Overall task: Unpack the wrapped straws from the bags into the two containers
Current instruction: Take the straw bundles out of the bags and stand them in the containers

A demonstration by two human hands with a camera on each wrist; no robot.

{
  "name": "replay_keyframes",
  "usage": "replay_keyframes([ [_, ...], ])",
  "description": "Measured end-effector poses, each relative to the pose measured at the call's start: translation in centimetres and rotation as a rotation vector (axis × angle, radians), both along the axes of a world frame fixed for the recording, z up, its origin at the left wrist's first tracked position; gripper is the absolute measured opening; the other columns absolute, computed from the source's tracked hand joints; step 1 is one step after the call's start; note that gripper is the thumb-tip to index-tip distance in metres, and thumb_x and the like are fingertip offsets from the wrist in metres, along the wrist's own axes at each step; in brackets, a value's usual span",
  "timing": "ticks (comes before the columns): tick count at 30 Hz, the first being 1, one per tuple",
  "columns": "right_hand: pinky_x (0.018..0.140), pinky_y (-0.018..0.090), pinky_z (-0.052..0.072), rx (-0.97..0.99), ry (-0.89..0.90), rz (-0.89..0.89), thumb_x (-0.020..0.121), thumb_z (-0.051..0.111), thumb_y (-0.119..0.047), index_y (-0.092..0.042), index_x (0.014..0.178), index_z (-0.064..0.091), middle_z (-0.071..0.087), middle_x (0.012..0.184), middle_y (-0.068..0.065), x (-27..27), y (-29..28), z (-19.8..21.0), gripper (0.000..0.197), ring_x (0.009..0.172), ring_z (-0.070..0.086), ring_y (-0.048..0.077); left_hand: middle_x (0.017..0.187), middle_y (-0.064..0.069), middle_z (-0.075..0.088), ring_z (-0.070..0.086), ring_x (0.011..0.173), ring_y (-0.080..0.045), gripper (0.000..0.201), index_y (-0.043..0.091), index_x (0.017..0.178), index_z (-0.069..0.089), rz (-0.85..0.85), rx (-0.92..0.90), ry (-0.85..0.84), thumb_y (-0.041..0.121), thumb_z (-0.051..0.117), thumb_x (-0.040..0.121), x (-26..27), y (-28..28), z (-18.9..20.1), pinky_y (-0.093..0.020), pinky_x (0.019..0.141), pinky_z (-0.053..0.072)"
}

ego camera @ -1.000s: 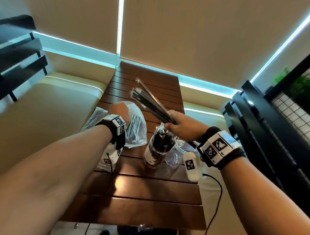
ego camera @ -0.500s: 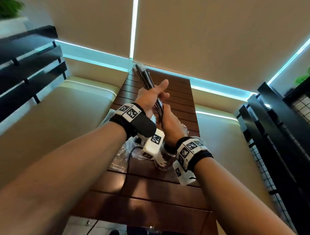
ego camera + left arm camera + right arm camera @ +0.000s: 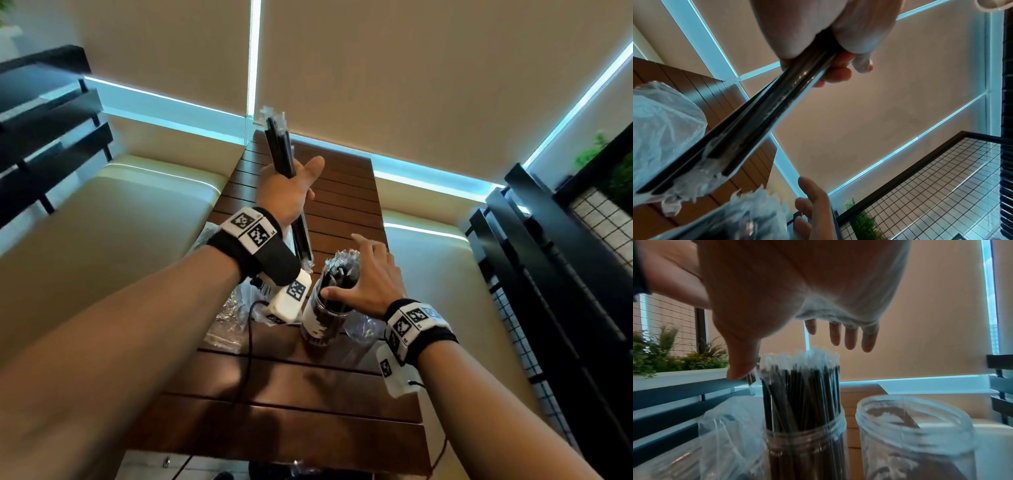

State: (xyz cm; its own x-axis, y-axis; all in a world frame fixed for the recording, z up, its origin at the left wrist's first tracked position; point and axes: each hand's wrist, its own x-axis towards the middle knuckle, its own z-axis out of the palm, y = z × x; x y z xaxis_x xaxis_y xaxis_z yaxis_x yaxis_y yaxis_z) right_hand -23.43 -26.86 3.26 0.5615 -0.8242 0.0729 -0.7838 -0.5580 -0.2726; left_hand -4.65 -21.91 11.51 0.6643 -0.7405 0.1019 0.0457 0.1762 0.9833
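Note:
My left hand [image 3: 291, 192] grips a bundle of black wrapped straws [image 3: 282, 150] upright above the wooden table [image 3: 301, 387]; the left wrist view shows the bundle [image 3: 764, 128] clamped between thumb and fingers. A clear jar [image 3: 325, 318] packed with wrapped straws [image 3: 803, 386] stands mid-table. My right hand [image 3: 370, 277] hovers over its top, fingers spread, the thumb [image 3: 742, 368] close beside the straw tips, holding nothing. A second clear jar [image 3: 914, 431] stands right beside the first and looks nearly empty. A crumpled plastic bag [image 3: 233, 311] lies left of the jars.
Cream bench cushions [image 3: 113, 226] flank the table on both sides. A black slatted chair [image 3: 555, 274] and a wire-grid planter [image 3: 609, 212] stand on the right. Beige blinds [image 3: 411, 68] close off the far end. Cables [image 3: 250, 342] trail from the wrist cameras over the near tabletop.
The straw bundle passed from my right hand to my left, which now holds it alone. My right hand let go and dropped down over the full jar.

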Motion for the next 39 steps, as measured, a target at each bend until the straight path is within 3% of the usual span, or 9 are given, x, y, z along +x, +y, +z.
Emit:
replay_keyframes([
  [6,0.110,0.048,0.036,0.202,-0.056,0.002,0.053,0.080,-0.066,-0.032,0.150,0.007,0.023,0.150,0.006,-0.2,0.3,-3.1,0.126,0.138,0.031,0.031,0.051,0.009,0.054,0.060,0.056,-0.008,0.038,0.021,0.060,0.048,-0.095,-0.007,-0.081,0.037,0.073,0.083,-2.4,-0.7,-2.2,-0.034,0.074,0.050],
  [17,0.098,0.038,0.043,0.215,-0.295,-0.095,0.070,0.082,-0.039,-0.027,0.145,0.022,0.043,0.137,0.006,0.5,1.1,-4.5,0.097,0.123,0.048,0.025,0.053,0.007,0.055,0.059,0.060,-0.011,0.034,0.014,0.064,0.051,-0.219,0.045,-0.050,0.027,0.074,0.084,-4.3,-2.0,-7.1,-0.029,0.068,0.049],
  [21,0.097,0.034,0.041,0.200,-0.309,-0.106,0.076,0.078,-0.032,-0.022,0.144,0.027,0.046,0.134,0.008,0.1,0.8,-4.3,0.086,0.121,0.050,0.026,0.071,0.001,0.060,0.059,0.063,-0.008,0.038,0.019,0.065,0.055,-0.242,0.213,-0.265,0.050,0.077,0.074,-4.1,-2.3,-10.4,-0.028,0.064,0.050],
  [24,0.094,0.031,0.042,0.221,-0.333,-0.085,0.076,0.077,-0.026,-0.023,0.143,0.027,0.047,0.133,0.009,0.0,0.6,-4.2,0.083,0.120,0.051,0.026,0.099,-0.003,0.054,0.056,0.094,-0.016,0.032,0.030,0.063,0.057,-0.303,0.363,-0.514,0.057,0.073,0.071,-4.4,-2.0,-11.9,-0.035,0.083,0.051],
  [27,0.093,0.032,0.046,0.274,-0.318,-0.064,0.075,0.073,-0.021,-0.024,0.146,0.024,0.044,0.131,0.010,-0.3,0.4,-4.1,0.086,0.116,0.052,0.027,0.105,-0.001,0.046,0.042,0.104,-0.014,0.022,0.039,0.073,0.054,-0.462,0.467,-0.705,0.056,0.066,0.079,-4.7,-1.4,-13.2,-0.036,0.093,0.045],
  [30,0.098,0.038,0.047,0.326,-0.369,-0.025,0.078,0.067,-0.024,-0.028,0.145,0.024,0.037,0.134,0.007,-0.9,0.0,-3.4,0.080,0.119,0.047,0.025,0.113,-0.001,0.039,0.050,0.106,-0.019,0.027,0.029,0.100,0.061,-0.527,0.461,-0.741,0.048,0.067,0.081,-4.5,-1.0,-13.6,-0.037,0.094,0.048],
  [33,0.103,0.042,0.042,0.228,-0.482,-0.004,0.082,0.060,-0.039,-0.030,0.143,0.029,0.035,0.140,0.002,-0.6,-0.2,-1.7,0.069,0.122,0.041,0.017,0.113,-0.003,0.037,0.053,0.097,-0.023,0.034,0.022,0.102,0.052,-0.495,0.420,-0.780,0.041,0.068,0.079,-4.6,-0.9,-13.2,-0.040,0.083,0.054],
  [36,0.105,0.043,0.037,-0.049,-0.495,0.093,0.090,0.043,-0.057,-0.033,0.144,0.031,0.035,0.145,-0.001,1.2,0.5,0.6,0.060,0.130,0.038,0.014,0.106,-0.001,0.042,0.056,0.086,-0.021,0.036,0.021,0.094,0.042,-0.449,0.391,-0.807,0.047,0.056,0.073,-4.4,-1.3,-13.5,-0.031,0.071,0.052],
  [39,0.107,0.039,0.029,-0.173,-0.401,0.168,0.094,0.029,-0.058,-0.031,0.147,0.031,0.034,0.150,0.000,3.4,1.5,2.0,0.059,0.136,0.034,0.017,0.101,-0.003,0.056,0.060,0.090,-0.021,0.030,0.013,0.095,0.054,-0.461,0.296,-0.858,0.041,0.056,0.085,-4.4,-1.5,-12.9,-0.030,0.075,0.053],
])
